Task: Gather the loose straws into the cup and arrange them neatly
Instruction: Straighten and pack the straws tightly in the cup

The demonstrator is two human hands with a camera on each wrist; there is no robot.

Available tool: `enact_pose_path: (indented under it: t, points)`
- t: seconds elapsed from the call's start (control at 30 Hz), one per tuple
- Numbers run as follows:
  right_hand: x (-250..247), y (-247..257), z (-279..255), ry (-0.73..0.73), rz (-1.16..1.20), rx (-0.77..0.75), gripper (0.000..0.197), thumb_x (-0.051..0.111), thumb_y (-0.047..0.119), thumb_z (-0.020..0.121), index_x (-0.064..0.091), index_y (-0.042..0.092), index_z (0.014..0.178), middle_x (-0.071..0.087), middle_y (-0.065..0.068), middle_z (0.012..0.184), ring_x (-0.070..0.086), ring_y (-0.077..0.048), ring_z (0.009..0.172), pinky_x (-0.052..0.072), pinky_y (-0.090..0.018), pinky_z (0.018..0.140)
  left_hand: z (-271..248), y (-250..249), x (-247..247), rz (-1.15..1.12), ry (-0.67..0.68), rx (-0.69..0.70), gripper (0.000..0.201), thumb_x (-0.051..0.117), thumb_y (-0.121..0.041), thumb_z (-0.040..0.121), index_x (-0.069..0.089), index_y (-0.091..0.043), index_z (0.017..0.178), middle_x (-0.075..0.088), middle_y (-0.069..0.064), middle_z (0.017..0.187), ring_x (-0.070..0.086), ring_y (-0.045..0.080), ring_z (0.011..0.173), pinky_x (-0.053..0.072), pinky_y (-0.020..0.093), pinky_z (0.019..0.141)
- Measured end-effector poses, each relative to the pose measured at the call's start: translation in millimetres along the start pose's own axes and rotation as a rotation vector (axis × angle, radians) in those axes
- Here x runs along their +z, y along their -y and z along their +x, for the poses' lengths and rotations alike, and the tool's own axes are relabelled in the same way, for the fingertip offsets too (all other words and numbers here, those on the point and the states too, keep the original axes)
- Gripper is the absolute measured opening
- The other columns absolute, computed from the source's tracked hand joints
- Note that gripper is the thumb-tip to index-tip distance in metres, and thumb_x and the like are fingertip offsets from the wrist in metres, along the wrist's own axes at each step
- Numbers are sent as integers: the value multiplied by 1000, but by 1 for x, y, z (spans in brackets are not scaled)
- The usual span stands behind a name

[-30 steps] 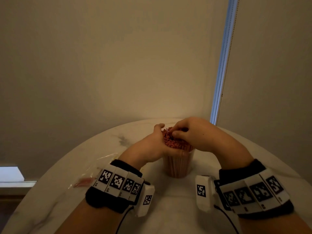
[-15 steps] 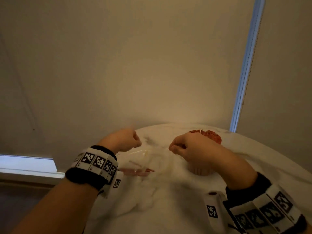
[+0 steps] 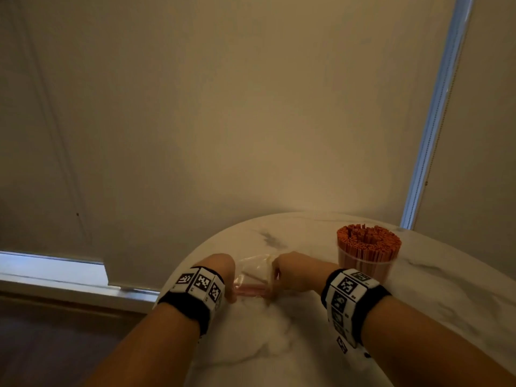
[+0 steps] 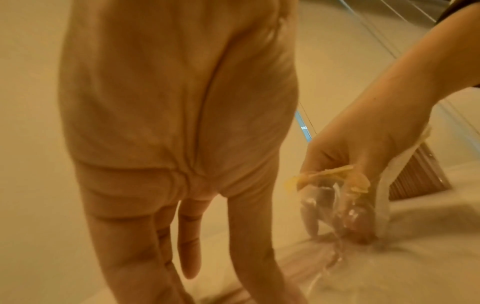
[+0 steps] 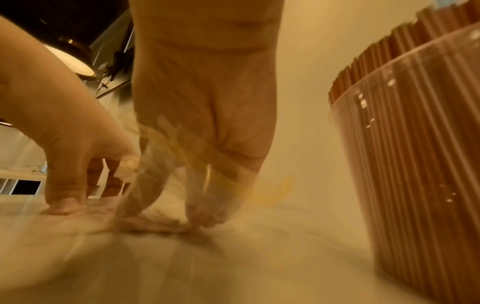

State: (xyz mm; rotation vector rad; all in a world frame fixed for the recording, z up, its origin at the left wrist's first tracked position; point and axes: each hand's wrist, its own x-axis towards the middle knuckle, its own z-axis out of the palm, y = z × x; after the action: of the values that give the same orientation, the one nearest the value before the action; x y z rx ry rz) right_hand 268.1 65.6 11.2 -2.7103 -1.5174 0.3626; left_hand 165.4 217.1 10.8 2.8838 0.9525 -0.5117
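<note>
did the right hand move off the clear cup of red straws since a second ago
Yes. The right hand left the top of the clear cup of red straws and now sits to its left, low on the white marble table, fingers inside the clear plastic bag.

Table [image 3: 435, 277] smooth white marble-look with grey veins, slight sheen; cup [image 3: 368, 268] clear glossy plastic; bag [image 3: 255, 265] thin, crinkled, see-through film; wristbands [image 3: 195, 303] black cloth.

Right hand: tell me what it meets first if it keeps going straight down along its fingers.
The right hand points down at the table. Its fingers sit inside the clear plastic bag, so they would probably press the bag film and the few loose straws against the tabletop. Motion blur hides whether they already touch.
</note>
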Motion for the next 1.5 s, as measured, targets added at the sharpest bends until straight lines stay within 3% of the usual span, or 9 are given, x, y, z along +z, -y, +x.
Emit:
enact_pose_path:
  t: [0.07, 0.23, 0.5, 0.7, 0.83, 0.97, 1.17, 1.33, 1.5]
  points:
    - [3, 3, 4, 11, 59, -15, 43, 83, 43, 74, 72, 15, 104, 69, -8, 106, 63, -26, 96, 47, -29, 74, 6, 0, 3, 12, -15, 1, 49, 84, -35, 82, 69, -4, 117, 73, 11, 117, 69, 29, 109, 54, 40, 97]
    - [6, 13, 5, 79, 6, -55, 21, 69, 19, 88, 72, 7, 105, 70, -14, 107, 60, -27, 89, 47, -32, 76, 23, 8, 20, 25, -62, -12, 69, 79, -41, 85, 55, -7, 140, 58, 14, 141, 57, 33, 127, 47, 44, 107]
    - [11, 28, 3, 55, -88, -50, 16, 68, 18, 86, 70, 10, 99, 62, -10, 86, 51, -25, 77, 40, -29, 70, 33, 9, 30, 35, -121, 38, 73, 79, -39, 85, 49, -9, 146, 53, 13, 147, 52, 34, 133, 43, 43, 111]
    - [17, 34, 0, 128, -134, -61, 28, 56, 15, 97, 64, 5, 122, 63, -15, 121, 58, -31, 106, 40, -32, 84, 38, 13, 32, 37, -107, -4, 73, 79, -45, 83, 53, -9, 141, 60, 16, 138, 58, 35, 125, 48, 46, 106]
    - [9, 40, -4, 86, -184, -110, 28, 58, 13, 97, 64, 1, 122, 64, -18, 118, 59, -33, 99, 42, -32, 81, 41, 14, 33, 33, -112, -14, 77, 81, -47, 80, 52, -12, 143, 60, 14, 139, 57, 34, 126, 47, 46, 107]
    - [12, 39, -6, 92, -213, -98, 31, 56, 11, 98, 61, 0, 127, 62, -19, 123, 58, -35, 111, 44, -34, 88, 40, 15, 31, 43, -111, -14, 76, 81, -50, 78, 55, -13, 140, 62, 11, 136, 59, 33, 123, 48, 45, 105]
    - [13, 28, -3, 91, -100, -24, 28, 53, 17, 97, 65, 2, 118, 64, -20, 118, 49, -27, 87, 41, -32, 80, 35, 13, 27, 62, -112, 8, 67, 82, -48, 77, 61, -13, 131, 65, 11, 129, 62, 33, 117, 51, 45, 101]
    - [-5, 15, -8, 5, -86, -11, 30, 45, 8, 99, 65, 7, 121, 64, -15, 120, 61, -32, 108, 47, -34, 88, 21, 9, 11, 32, -22, -4, 55, 82, -46, 81, 67, -9, 118, 70, 8, 122, 65, 31, 114, 52, 43, 99]
    - [-14, 6, -18, -118, -183, 64, 26, 39, 15, 102, 57, 11, 121, 61, -11, 112, 58, -26, 93, 46, -34, 72, 10, 11, 3, 11, 24, -7, 54, 80, -46, 83, 70, -4, 116, 74, 9, 116, 69, 27, 110, 54, 38, 96]
